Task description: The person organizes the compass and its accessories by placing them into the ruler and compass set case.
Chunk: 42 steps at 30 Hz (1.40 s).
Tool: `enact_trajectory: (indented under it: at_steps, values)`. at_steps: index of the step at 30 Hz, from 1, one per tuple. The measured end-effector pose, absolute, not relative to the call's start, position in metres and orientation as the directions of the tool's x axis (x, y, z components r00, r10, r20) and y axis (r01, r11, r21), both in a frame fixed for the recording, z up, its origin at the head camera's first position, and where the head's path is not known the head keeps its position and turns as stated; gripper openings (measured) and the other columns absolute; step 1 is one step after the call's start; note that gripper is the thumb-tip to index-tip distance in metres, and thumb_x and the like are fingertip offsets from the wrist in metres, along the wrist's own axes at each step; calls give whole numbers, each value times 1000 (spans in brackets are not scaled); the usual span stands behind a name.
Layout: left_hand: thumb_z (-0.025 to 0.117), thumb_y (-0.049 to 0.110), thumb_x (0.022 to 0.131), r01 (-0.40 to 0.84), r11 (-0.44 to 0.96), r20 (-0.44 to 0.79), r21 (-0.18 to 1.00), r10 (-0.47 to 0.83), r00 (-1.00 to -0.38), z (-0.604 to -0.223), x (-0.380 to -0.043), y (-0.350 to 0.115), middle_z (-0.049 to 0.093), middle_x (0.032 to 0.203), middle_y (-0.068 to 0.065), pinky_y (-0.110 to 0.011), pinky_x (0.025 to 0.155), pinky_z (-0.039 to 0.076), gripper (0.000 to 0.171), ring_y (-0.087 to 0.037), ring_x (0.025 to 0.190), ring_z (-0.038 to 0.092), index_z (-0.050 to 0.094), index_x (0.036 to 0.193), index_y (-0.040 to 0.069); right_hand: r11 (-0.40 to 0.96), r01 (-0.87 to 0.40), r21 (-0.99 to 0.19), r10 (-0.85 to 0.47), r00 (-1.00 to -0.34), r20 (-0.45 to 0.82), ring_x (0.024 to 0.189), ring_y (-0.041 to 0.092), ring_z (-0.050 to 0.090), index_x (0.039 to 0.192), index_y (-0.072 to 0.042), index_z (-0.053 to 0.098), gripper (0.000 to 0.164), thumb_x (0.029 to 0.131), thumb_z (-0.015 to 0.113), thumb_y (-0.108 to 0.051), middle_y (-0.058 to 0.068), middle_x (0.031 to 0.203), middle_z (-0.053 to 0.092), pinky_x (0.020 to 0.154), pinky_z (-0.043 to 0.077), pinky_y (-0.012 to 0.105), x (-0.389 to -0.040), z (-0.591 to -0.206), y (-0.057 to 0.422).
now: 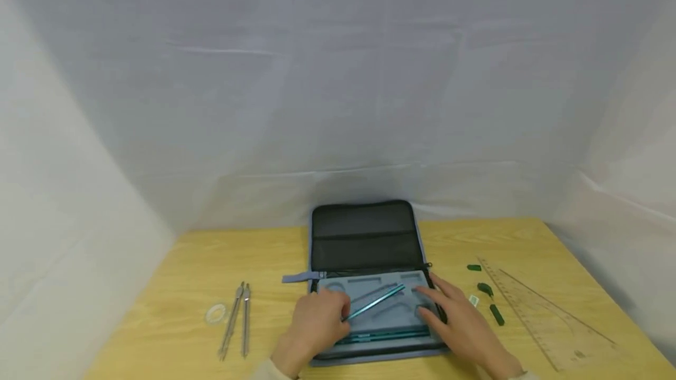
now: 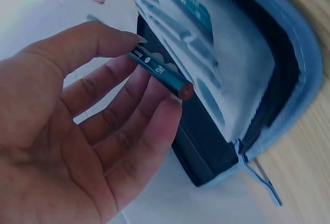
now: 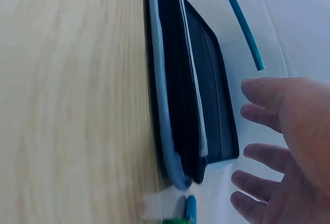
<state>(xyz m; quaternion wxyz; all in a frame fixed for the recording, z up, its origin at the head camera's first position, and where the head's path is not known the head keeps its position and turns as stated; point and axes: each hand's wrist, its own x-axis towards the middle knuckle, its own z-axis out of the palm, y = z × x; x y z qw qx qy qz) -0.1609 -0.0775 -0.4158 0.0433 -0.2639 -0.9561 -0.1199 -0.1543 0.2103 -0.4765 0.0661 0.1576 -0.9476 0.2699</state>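
Observation:
My left hand (image 1: pixel 317 318) pinches a teal pencil (image 2: pixel 162 72) near one end, between thumb and fingers. The pencil slants up and right above the grey moulded tray (image 1: pixel 356 322) of an unzipped case. Its other end shows in the right wrist view, where the pencil (image 3: pixel 242 23) stops just short of the thumb. Over the tray's right side my right hand (image 1: pixel 459 324) has its fingers spread and holds nothing. More teal pencils (image 1: pixel 382 336) lie along the near side of the tray.
The case's black lid (image 1: pixel 364 251) stands open at the back. To the left lie two metal compasses (image 1: pixel 246 321) and a whitish ring (image 1: pixel 215 313). Several small green items (image 1: pixel 496 314), a whitish block (image 1: pixel 473 300) and clear set squares (image 1: pixel 528 315) are on the right.

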Motion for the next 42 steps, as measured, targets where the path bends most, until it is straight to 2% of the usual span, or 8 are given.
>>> enact_trajectory:
  at_steps: [5,11,19,25,31,34,38,42]
  values:
    - [74,15,65,538,824,130,178,522,-843,-423,-159,-69,50,64,12,-29,42,36,19,-7,54,46,58,66,23,813,-320,-486,-252,-946,202,129,39,39,133,-18,58,44,94,59,-38,15,148,36,96,37,58,-153,-477,218]
    - [74,13,68,547,809,65,218,547,-835,-429,-157,-63,46,61,14,-28,44,35,21,-7,52,42,57,64,24,809,-317,-495,-241,-947,213,128,40,40,132,-16,58,44,94,59,-38,16,147,37,95,38,58,-149,-477,223]
    - [73,9,70,581,776,57,246,587,-808,-434,-154,-63,47,62,16,-26,44,34,24,-6,51,37,57,63,24,817,-288,-499,-232,-957,173,129,40,38,131,-16,59,43,94,58,-37,16,147,37,96,36,59,-148,-478,225]
    - [73,10,76,567,775,-4,279,591,-806,-433,-156,-64,59,73,15,-28,48,40,15,-5,55,46,68,72,24,819,-292,-494,-239,-956,170,128,40,39,130,-15,60,42,93,61,-34,16,146,38,96,36,59,-147,-480,226]
    - [75,21,77,574,780,-16,249,596,-803,-434,-157,-70,60,78,14,-29,51,43,7,-5,61,52,70,80,25,816,-298,-495,-249,-954,165,128,41,38,131,-15,60,42,94,60,-35,16,147,37,96,37,59,-146,-480,226]
    - [75,21,76,587,774,15,236,601,-799,-432,-157,-78,60,78,14,-29,50,43,8,-5,63,53,70,81,25,815,-299,-496,-252,-954,161,128,40,38,130,-15,60,42,94,59,-36,16,146,38,96,37,59,-146,-476,225]
    - [75,15,74,588,775,44,230,596,-802,-429,-158,-89,58,76,13,-28,50,42,11,-6,62,52,70,81,23,797,-353,-490,-302,-936,182,122,35,46,122,-16,65,35,92,63,-34,11,134,51,96,37,58,-148,-471,222]
    - [76,14,76,598,753,11,276,619,-785,-427,-159,-95,58,75,12,-25,51,43,10,-3,62,50,71,82,21,769,-451,-453,-399,-892,210,101,21,56,104,-22,70,18,88,68,-30,-7,109,59,87,47,46,-149,-468,219]
